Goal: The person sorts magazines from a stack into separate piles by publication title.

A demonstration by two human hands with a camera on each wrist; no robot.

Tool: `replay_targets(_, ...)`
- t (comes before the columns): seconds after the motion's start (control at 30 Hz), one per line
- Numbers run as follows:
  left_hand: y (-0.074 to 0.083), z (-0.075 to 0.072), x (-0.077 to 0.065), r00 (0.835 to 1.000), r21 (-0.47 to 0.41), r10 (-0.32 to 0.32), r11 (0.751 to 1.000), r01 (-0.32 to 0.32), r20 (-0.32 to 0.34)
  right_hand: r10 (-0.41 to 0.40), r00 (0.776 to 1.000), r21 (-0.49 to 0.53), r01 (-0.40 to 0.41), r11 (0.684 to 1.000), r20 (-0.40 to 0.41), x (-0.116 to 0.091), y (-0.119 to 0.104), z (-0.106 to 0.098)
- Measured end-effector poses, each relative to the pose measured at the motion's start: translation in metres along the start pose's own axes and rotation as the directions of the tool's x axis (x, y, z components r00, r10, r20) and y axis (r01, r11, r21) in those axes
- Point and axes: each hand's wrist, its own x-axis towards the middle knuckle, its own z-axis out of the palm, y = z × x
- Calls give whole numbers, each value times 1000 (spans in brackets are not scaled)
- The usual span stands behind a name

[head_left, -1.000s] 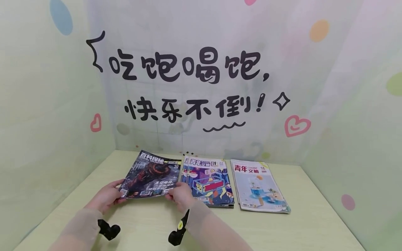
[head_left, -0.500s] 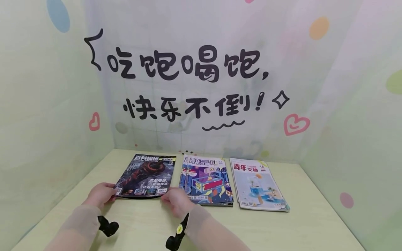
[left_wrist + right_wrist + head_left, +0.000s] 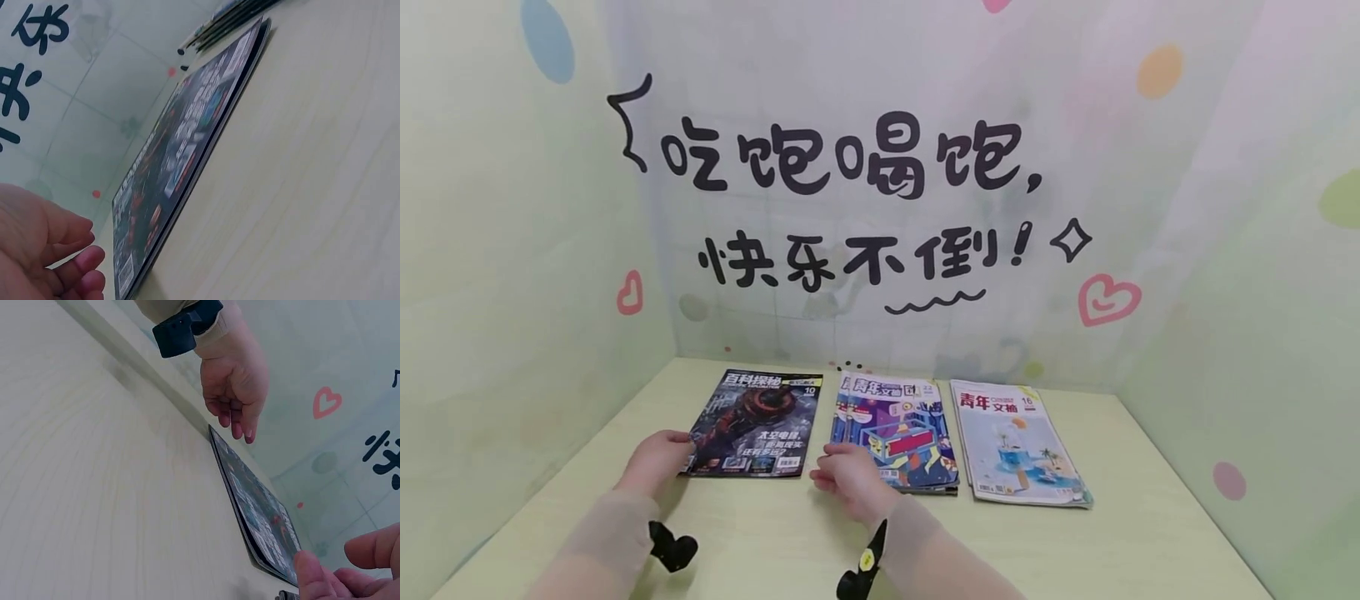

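A dark-covered magazine (image 3: 752,421) lies flat at the left of the table, its front edge toward me. My left hand (image 3: 658,460) hovers at its front left corner, fingers loosely bent and nothing between them. In the left wrist view a gap shows between these fingers (image 3: 78,265) and the cover. My right hand (image 3: 850,482) is off the magazine's right side, overlapping the front left corner of a purple-covered magazine stack (image 3: 902,433) in the head view. Its thumb and fingers stand apart with nothing held, as the right wrist view also shows.
Another magazine stack (image 3: 1018,446), with a pale blue and white cover, lies to the right of the purple one. A wooden table (image 3: 760,542) carries them all. Printed cloth walls (image 3: 880,333) close in the back and both sides.
The dark magazine has come down from both hands' grip, shifted slightly left and now lies straight on the table. Both hands have let go; the right one has moved off to the right.
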Motion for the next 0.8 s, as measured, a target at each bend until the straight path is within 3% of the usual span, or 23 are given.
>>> replay_targets(0.2,31,30,-9,996,-57,77,995,-80,-42,-76,997,-102,74,992,-19,-5,-6,-33)
replay_targets(0.4,61,66,-22,993,-67,111,991,-113,-39,-123,987,-148,107,983,-102,-7,-11,-67)
replay_targets(0.57,87,96,-34,991,-124,131,983,-134,-32,-151,976,-189,120,975,-158,-13,-14,-91)
replay_targets(0.8,108,132,-44,990,-246,130,959,-140,-57,-193,935,-295,102,950,-297,-19,-14,-118)
